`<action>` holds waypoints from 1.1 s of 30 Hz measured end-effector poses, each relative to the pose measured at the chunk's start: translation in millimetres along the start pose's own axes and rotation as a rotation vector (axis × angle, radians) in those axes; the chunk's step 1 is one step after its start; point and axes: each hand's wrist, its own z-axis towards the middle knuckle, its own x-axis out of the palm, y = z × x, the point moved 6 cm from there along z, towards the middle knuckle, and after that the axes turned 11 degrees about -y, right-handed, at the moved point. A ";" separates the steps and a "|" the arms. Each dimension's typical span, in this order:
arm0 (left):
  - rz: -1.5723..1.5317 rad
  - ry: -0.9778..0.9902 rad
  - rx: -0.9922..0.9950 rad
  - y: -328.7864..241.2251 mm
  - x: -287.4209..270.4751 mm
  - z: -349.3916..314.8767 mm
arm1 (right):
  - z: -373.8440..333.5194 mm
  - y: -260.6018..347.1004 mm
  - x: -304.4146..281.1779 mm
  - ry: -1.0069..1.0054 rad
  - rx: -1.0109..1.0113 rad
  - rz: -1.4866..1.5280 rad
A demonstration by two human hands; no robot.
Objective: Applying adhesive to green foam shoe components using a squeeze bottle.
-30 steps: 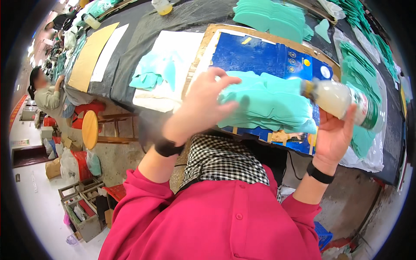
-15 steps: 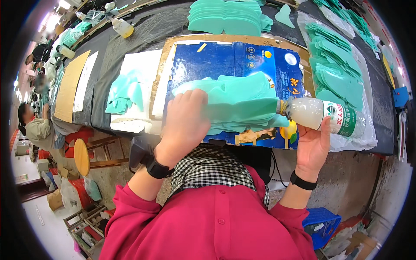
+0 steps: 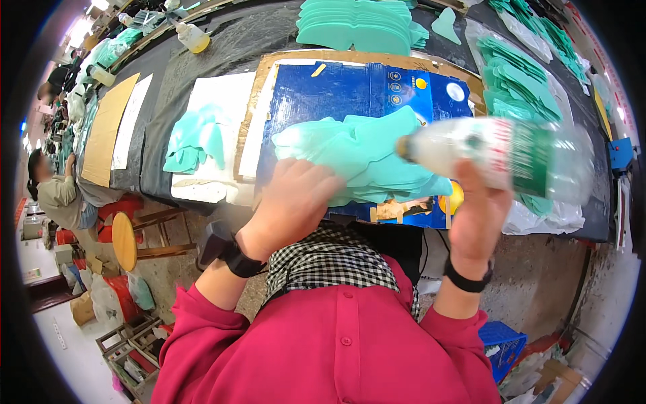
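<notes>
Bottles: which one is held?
The bottle with the green label, gripped in the right hand; the others, such as the bottle of yellow liquid, are unheld.

The bright view bends toward a black rim, with the bottle (image 3: 501, 156) motion-blurred.

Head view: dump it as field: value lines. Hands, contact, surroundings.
left hand: curled at the left part of the green pieces; pinch unclear
right hand: holding a bottle
bottle: clear plastic, green-and-white label, roughly horizontal, motion-blurred, neck pointing left; contact with green pieces unclear
green pieces: overlapping, on a blue board
left of board: white sheet bearing a smaller green pile
beyond board: green stack
far left: another person, round-topped stool
</notes>
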 end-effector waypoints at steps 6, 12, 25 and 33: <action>-0.019 0.012 -0.095 7.5 -12.3 -11.9 | -20.0 -23.9 102.9 0.496 -0.330 -0.322; 0.011 -0.037 -0.117 14.6 -10.9 -17.1 | 79.2 -32.0 87.5 0.288 -0.423 -0.817; -0.025 -0.075 -0.157 19.1 -9.2 -20.3 | 97.0 -51.9 84.0 0.421 -0.195 -0.589; -0.104 -0.111 -0.197 28.9 -7.8 -27.0 | 92.6 -36.6 55.1 0.304 -0.126 -0.509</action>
